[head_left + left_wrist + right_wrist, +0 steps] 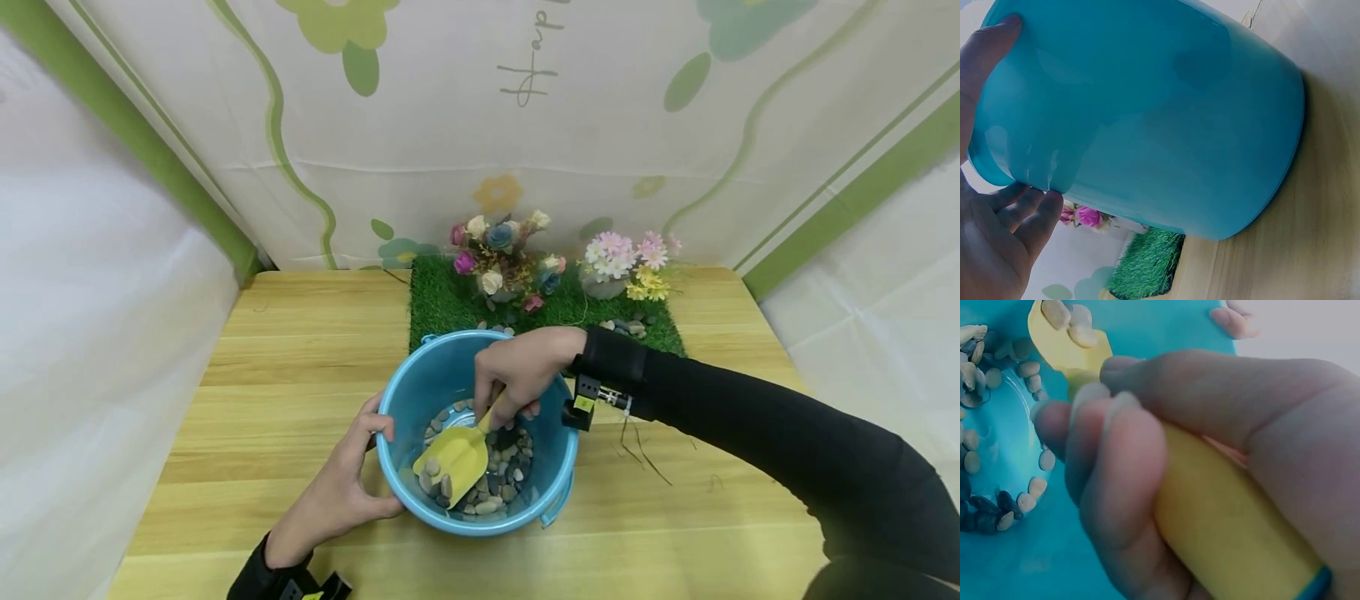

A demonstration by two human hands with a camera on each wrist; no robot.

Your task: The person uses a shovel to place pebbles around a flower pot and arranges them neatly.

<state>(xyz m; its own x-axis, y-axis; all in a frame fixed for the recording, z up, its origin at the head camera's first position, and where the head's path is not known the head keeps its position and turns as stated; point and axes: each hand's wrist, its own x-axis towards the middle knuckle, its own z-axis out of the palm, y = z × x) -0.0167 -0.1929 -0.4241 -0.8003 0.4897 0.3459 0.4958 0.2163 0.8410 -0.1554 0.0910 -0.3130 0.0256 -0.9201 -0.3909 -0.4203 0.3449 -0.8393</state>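
Observation:
A blue bucket (401, 392) stands on the wooden table, with grey, black and tan pebbles (491, 492) spread over its bottom. My right hand (517, 371) reaches down inside and grips the handle of a yellow toy shovel (461, 454). Several pebbles lie at the front of the shovel's blade; in the right wrist view they rest on the yellow scoop (1079, 347). My left hand (348, 475) holds the bucket's left side, fingertips over the rim and thumb lower on the outer wall. From the left wrist, thumb and fingers spread around the blue wall (1147, 125).
Behind the bucket lies a green turf mat (438, 300) bearing a pot of mixed roses (502, 250), a pot of pink and yellow daisies (622, 258) and small stones (626, 327). Thin dark twigs (648, 458) lie right of the bucket. A printed curtain (450, 125) hangs behind the table.

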